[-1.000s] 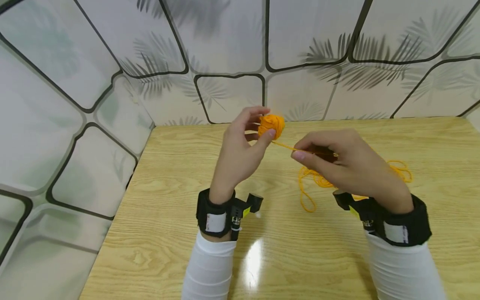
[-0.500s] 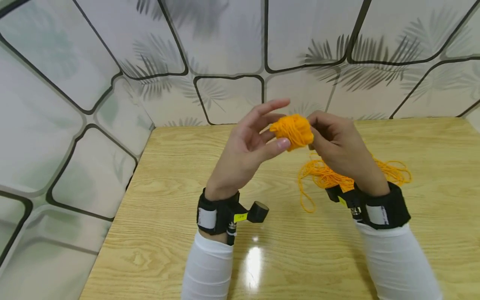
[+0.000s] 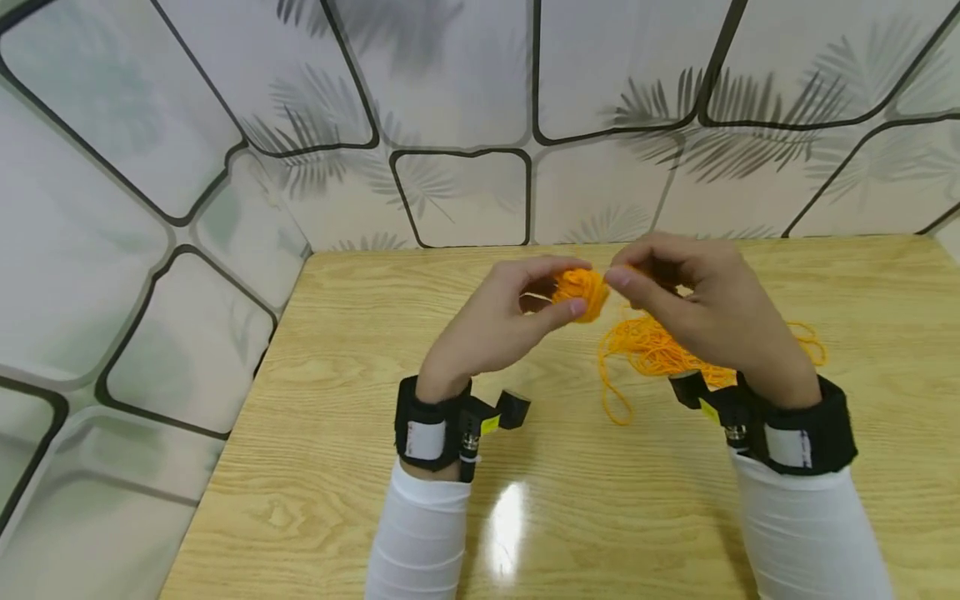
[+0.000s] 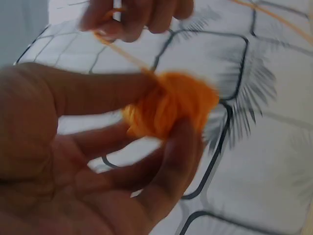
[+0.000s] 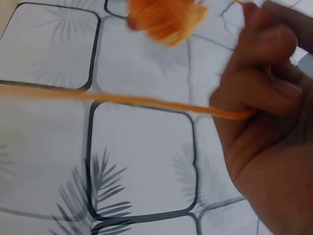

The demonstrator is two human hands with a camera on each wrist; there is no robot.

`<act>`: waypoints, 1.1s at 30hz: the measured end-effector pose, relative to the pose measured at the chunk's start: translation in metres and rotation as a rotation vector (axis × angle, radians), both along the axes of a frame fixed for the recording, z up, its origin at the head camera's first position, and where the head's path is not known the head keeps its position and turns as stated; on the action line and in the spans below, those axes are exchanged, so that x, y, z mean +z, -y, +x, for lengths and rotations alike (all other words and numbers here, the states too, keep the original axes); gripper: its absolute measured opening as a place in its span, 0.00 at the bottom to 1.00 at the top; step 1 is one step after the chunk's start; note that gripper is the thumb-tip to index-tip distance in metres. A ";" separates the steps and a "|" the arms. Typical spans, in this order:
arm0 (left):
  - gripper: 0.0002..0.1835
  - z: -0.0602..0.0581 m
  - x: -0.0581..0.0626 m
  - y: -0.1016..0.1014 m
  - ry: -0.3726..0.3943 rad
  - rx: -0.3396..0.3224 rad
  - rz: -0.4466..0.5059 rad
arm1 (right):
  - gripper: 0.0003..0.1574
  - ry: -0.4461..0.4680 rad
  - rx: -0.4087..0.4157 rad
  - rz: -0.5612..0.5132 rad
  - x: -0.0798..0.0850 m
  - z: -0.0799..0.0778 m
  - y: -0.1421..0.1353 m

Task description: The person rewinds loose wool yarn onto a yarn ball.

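A small ball of orange yarn (image 3: 581, 293) is pinched between the thumb and fingers of my left hand (image 3: 498, 321), above the table's far part. In the left wrist view the wound ball (image 4: 168, 107) is blurred, and a strand runs from it up to the other hand. My right hand (image 3: 701, 296) is just right of the ball, its thumb and forefinger pinching the yarn strand. The right wrist view shows the strand (image 5: 161, 104) passing through the curled fingers and trailing away to the side. Beneath the right hand lies a loose heap of the same yarn (image 3: 652, 346), partly hidden.
The wooden table (image 3: 337, 500) meets a patterned wall (image 3: 465, 200) at its back edge, and another wall (image 3: 150, 333) stands along the left. Each wrist carries a black strap with a small camera, such as the left one (image 3: 513, 408).
The ball rose and turned rightward half a second ago, and now sits lower with the left hand. The right hand swung in close to the ball, then drew slightly back right.
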State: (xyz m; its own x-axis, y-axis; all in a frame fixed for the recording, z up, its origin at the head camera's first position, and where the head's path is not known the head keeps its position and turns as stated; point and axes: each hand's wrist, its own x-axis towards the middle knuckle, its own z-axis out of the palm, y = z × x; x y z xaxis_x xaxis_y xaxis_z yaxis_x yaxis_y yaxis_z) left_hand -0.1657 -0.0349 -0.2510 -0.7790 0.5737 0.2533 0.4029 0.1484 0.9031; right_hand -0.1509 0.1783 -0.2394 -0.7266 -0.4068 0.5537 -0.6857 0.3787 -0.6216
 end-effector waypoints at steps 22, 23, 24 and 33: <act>0.19 -0.001 -0.001 -0.003 -0.086 0.220 0.009 | 0.07 0.028 0.069 0.071 -0.006 -0.003 0.007; 0.19 -0.001 -0.001 -0.001 -0.050 0.140 0.002 | 0.07 0.020 0.027 0.038 -0.006 -0.005 0.005; 0.19 -0.001 0.000 0.000 -0.004 0.055 0.023 | 0.06 0.017 -0.013 0.006 -0.006 -0.007 0.003; 0.21 0.005 0.008 -0.006 0.182 -0.065 0.516 | 0.08 0.084 0.039 0.006 -0.015 -0.015 0.006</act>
